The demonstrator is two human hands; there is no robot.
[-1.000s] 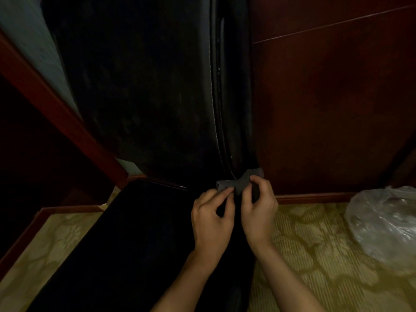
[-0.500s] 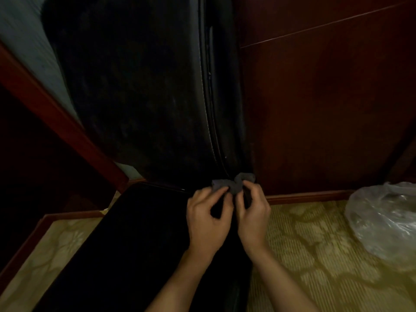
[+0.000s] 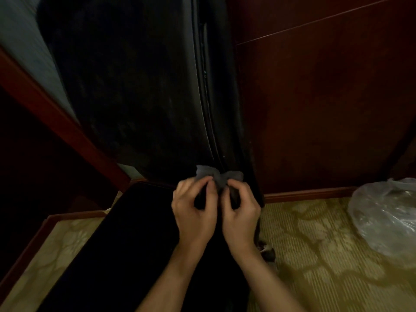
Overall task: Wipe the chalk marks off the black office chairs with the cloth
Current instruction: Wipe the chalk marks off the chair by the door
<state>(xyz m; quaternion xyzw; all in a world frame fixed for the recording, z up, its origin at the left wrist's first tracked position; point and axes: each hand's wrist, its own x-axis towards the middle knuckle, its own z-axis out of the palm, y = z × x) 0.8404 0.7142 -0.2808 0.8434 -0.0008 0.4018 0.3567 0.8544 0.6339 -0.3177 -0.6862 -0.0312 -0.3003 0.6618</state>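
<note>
Room: you are looking down into a dim corner, with dark reddish-brown wood panelling [image 3: 315,109] on the right and a yellow-green patterned carpet [image 3: 315,255] underfoot.
Chair: one black leather office chair [image 3: 135,97] fills the middle; its tall backrest runs off the top edge and its seat runs off the bottom edge. A line of pale stitching runs down the backrest's right side.
Hard to make out: the leather is so dark that you cannot pick out any chalk marks with certainty; only faint pale smudges show on the backrest.
Cloth: one small crumpled grey cloth [image 3: 216,175] sits at the foot of the backrest, just above the seat, bunched between your two hands.
Left hand: your left hand [image 3: 194,211] pinches the cloth's left part with curled fingertips.
Right hand: your right hand [image 3: 240,212] pinches the cloth's right part, and part of the cloth is hidden under its fingers.
Bag: one crinkled clear plastic bag [image 3: 387,217] lies on the carpet at the right, cut off by the frame; you cannot tell its contents.
</note>
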